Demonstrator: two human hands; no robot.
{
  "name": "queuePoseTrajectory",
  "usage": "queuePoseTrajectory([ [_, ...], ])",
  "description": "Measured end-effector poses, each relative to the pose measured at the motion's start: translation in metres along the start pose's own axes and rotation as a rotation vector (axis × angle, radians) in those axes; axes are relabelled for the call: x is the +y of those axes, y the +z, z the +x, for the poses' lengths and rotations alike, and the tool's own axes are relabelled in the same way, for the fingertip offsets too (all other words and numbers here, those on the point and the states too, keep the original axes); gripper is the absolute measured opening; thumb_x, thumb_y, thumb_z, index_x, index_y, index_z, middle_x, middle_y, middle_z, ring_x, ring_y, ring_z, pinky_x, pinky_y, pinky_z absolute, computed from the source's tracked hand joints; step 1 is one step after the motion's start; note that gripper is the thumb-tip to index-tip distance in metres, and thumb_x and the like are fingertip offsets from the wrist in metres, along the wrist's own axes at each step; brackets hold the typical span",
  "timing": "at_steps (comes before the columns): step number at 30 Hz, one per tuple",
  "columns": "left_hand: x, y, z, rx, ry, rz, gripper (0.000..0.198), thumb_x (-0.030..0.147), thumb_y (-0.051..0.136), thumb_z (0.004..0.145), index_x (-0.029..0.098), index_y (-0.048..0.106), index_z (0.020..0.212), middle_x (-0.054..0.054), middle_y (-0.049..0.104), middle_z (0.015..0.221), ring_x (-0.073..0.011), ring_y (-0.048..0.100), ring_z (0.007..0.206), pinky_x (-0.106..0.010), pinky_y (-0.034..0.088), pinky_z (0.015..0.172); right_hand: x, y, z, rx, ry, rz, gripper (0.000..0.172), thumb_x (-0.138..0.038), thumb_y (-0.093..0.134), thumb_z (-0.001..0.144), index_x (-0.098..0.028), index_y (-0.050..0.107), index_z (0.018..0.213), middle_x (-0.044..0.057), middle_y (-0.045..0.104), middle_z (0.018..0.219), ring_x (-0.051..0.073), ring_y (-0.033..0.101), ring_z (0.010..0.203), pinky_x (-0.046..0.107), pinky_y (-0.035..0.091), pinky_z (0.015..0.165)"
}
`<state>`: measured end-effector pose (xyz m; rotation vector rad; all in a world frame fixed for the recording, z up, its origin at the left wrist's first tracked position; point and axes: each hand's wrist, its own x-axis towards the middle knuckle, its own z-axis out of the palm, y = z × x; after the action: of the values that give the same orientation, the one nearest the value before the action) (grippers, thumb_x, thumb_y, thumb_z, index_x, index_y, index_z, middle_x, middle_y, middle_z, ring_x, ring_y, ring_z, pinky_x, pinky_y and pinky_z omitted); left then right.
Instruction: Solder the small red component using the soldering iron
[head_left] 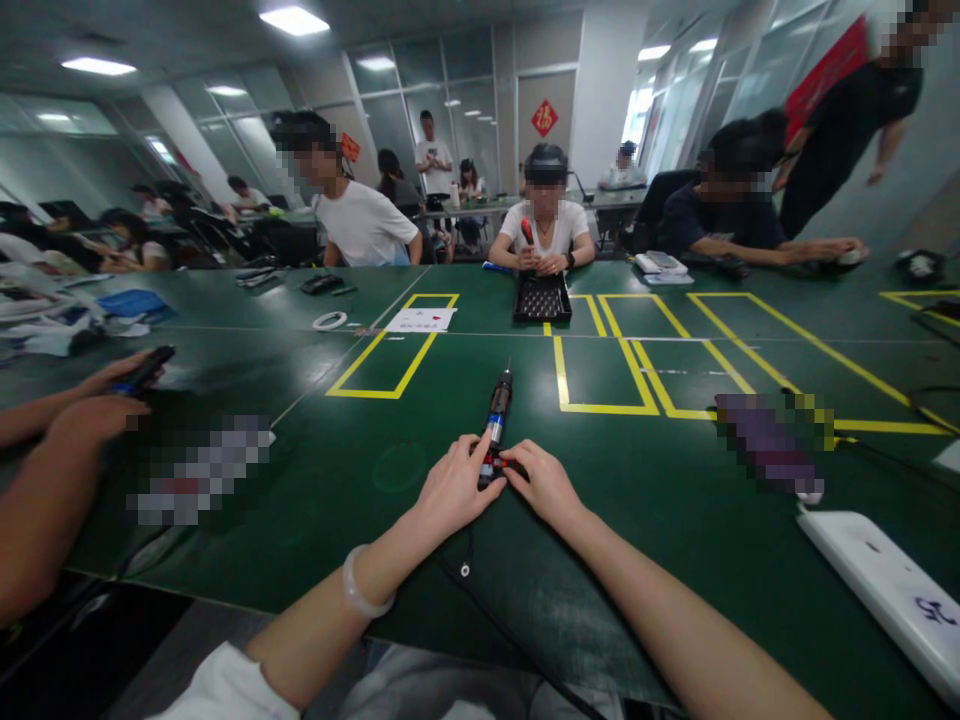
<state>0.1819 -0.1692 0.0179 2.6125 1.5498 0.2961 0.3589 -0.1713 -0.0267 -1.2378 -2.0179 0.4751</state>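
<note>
An electric screwdriver [497, 408] with a dark body, a blue band and a thin metal bit lies on the green table in front of me, bit pointing away. My left hand [457, 485] grips its rear part from the left, index finger stretched along the body and thumb at the near end. From the right, the thumb and fingertips of my right hand [544, 482] pinch at a small red-and-black part on the side of the tool. My fingers partly hide that spot. A black cable [491, 610] runs below my hands toward the table's near edge.
Yellow tape outlines [611, 408] mark the table [390, 560]. A white power strip [885, 590] lies at right, blurred phone-like objects on both sides. Across sits a person with a red-handled tool above a black tray [541, 300]. Another person's hands [112, 390] hold a dark tool at left.
</note>
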Motion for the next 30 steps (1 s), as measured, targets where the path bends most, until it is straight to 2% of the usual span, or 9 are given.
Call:
queuePoseTrajectory([
  [3, 0.0, 0.001, 0.001, 0.005, -0.001, 0.015, 0.059, 0.048, 0.048, 0.088, 0.025, 0.036, 0.141, -0.012, 0.047, 0.121, -0.0258, 0.052, 0.109, -0.035, 0.049, 0.084, -0.004, -0.002, -0.002, 0.017, -0.007, -0.058, 0.029, -0.014, 0.055, 0.087, -0.02, 0.059, 0.116, 0.008, 0.064, 0.1, 0.021, 0.062, 0.093, 0.033, 0.051, 0.082],
  [7, -0.001, 0.003, 0.006, 0.011, -0.021, 0.069, 0.061, 0.051, 0.045, 0.089, 0.024, 0.034, 0.143, -0.012, 0.048, 0.115, -0.0252, 0.054, 0.101, -0.035, 0.048, 0.079, -0.009, -0.004, -0.004, 0.02, 0.001, -0.079, 0.031, -0.012, 0.052, 0.087, -0.021, 0.058, 0.115, 0.008, 0.066, 0.102, 0.022, 0.063, 0.093, 0.034, 0.05, 0.084],
  [13, -0.004, -0.001, 0.015, -0.016, -0.091, 0.123, 0.065, 0.055, 0.041, 0.09, 0.024, 0.031, 0.145, -0.012, 0.049, 0.109, -0.0263, 0.053, 0.097, -0.035, 0.046, 0.077, -0.013, -0.008, -0.004, -0.034, -0.024, 0.001, 0.032, -0.014, 0.05, 0.087, -0.022, 0.056, 0.118, 0.006, 0.068, 0.107, 0.019, 0.064, 0.088, 0.034, 0.049, 0.085],
  [18, -0.018, -0.001, 0.015, -0.012, -0.064, 0.185, 0.063, 0.053, 0.04, 0.091, 0.024, 0.03, 0.146, -0.011, 0.05, 0.11, -0.0257, 0.051, 0.099, -0.035, 0.043, 0.081, -0.015, -0.009, -0.004, -0.052, -0.018, 0.083, 0.035, -0.015, 0.05, 0.087, -0.023, 0.053, 0.121, 0.005, 0.066, 0.108, 0.017, 0.063, 0.089, 0.031, 0.049, 0.082],
  [23, -0.051, -0.004, 0.019, 0.012, -0.103, 0.28, 0.063, 0.054, 0.037, 0.092, 0.021, 0.029, 0.146, -0.013, 0.051, 0.111, -0.0265, 0.051, 0.099, -0.035, 0.041, 0.082, -0.01, -0.007, -0.004, -0.08, -0.028, 0.091, 0.027, -0.014, 0.051, 0.088, -0.022, 0.058, 0.113, 0.004, 0.065, 0.105, 0.016, 0.062, 0.087, 0.03, 0.048, 0.083],
  [30, -0.132, -0.015, 0.044, -0.001, -0.262, 0.33, 0.065, 0.056, 0.034, 0.092, 0.017, 0.032, 0.143, -0.017, 0.051, 0.118, -0.0313, 0.052, 0.103, -0.039, 0.042, 0.084, -0.01, -0.007, -0.004, -0.094, -0.044, 0.056, 0.019, -0.015, 0.052, 0.089, -0.021, 0.064, 0.102, 0.004, 0.067, 0.097, 0.017, 0.062, 0.089, 0.032, 0.048, 0.083],
])
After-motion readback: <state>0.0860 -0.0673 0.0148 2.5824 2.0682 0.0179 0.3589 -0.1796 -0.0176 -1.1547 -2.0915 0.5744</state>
